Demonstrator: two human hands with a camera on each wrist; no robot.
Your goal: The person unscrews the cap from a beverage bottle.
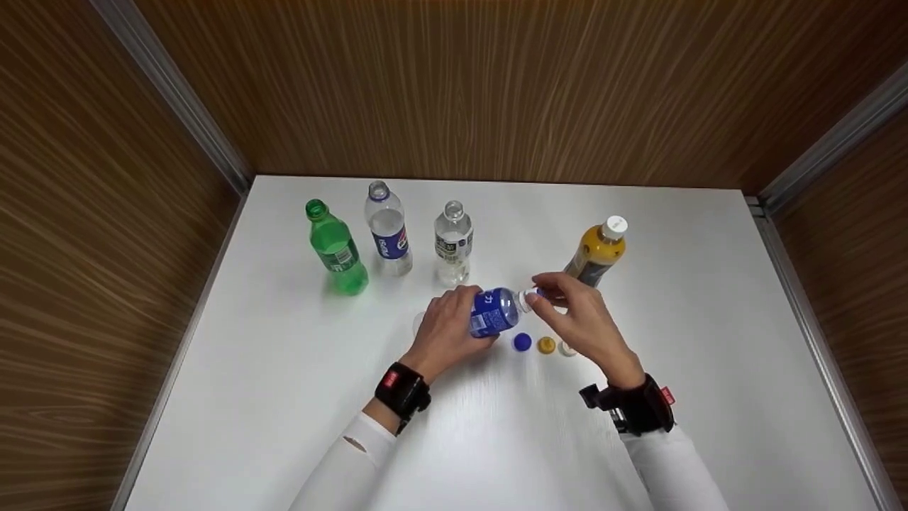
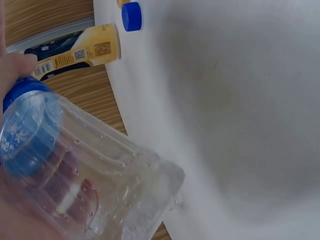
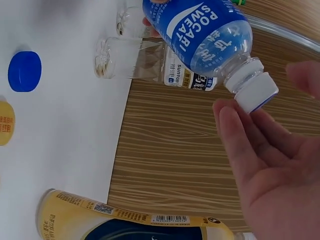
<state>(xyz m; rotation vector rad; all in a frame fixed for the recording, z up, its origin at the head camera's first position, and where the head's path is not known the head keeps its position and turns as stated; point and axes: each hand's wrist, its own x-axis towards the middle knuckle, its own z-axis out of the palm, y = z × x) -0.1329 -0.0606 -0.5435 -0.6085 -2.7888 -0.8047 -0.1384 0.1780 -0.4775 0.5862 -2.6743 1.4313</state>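
Note:
My left hand (image 1: 452, 325) grips a clear Pocari Sweat bottle (image 3: 200, 37) with a blue label round its body. The bottle lies tilted above the table, its neck pointing right. On the neck sits a white cap (image 3: 256, 93). My right hand (image 1: 583, 321) is at this cap: its fingers (image 3: 240, 132) extend along the cap's underside, while the thumb stands off on the other side. In the left wrist view the bottle's ridged lower end (image 2: 135, 195) shows droplets inside. Below the hands lie a blue cap (image 1: 522, 342), a yellow cap (image 1: 546, 345) and a white cap (image 1: 568, 348), partly hidden.
Uncapped bottles stand at the back left: a green one (image 1: 338, 248), a Pepsi bottle (image 1: 389, 234) and a clear Suntory bottle (image 1: 453, 245). A yellow bottle (image 1: 598, 250) with a white cap stands behind my right hand. Wood-grain panels (image 1: 454, 92) surround the white table (image 1: 284, 397).

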